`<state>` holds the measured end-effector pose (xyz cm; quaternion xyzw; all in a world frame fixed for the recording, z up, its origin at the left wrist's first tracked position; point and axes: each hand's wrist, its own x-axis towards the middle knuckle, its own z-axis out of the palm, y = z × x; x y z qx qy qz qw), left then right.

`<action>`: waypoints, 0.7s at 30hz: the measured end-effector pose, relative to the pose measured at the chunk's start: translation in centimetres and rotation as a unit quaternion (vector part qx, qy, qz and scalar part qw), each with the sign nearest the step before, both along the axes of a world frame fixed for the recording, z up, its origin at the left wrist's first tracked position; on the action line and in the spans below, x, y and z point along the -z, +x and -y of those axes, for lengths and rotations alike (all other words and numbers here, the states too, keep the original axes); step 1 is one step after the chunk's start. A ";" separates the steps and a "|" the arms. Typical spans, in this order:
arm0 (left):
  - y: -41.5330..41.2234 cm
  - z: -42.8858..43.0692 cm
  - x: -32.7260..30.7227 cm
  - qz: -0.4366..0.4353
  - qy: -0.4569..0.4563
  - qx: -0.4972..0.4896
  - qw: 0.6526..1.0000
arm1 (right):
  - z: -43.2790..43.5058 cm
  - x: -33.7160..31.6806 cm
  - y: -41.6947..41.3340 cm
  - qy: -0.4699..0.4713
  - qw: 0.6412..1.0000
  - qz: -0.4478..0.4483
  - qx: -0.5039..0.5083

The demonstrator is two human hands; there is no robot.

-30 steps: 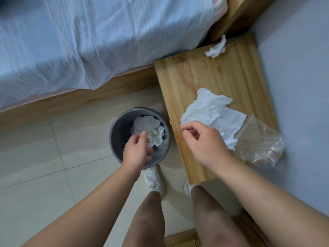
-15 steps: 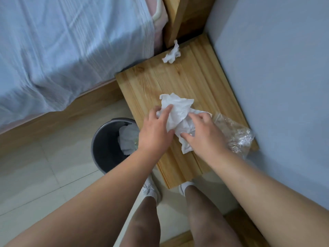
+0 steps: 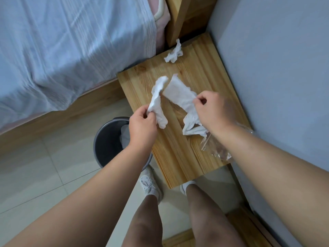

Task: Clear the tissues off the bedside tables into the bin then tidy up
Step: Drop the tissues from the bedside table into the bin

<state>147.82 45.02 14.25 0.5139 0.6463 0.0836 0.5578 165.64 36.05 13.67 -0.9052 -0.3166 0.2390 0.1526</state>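
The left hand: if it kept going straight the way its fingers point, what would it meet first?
Probably the tissue held by the right hand; the left hand, itself pinching a tissue strip, points up-right across the bedside table. Depth is unclear.

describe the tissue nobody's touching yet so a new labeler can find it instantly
Start at the wooden bedside table wedged between bed and wall. At its far edge, by the bed's headboard post, lies a small crumpled tissue. Unlike the larger tissues nearer the person, no hand holds it.
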 end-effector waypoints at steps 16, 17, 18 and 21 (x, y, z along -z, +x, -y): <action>-15.5 -1.3 0.2 0.019 -0.049 -0.144 0.988 | -3.7 -7.5 -7.0 0.188 0.976 -0.090 0.068; -16.9 -0.9 0.8 0.002 -0.059 -0.138 0.989 | -3.7 -6.9 -8.9 0.169 0.977 -0.122 0.050; -18.3 -0.6 1.4 -0.020 -0.068 -0.130 0.989 | -3.6 -6.1 -11.0 0.143 0.977 -0.152 0.034; -21.6 0.4 3.1 -0.072 -0.085 -0.092 0.989 | -3.4 -3.5 -16.9 0.056 0.971 -0.230 0.023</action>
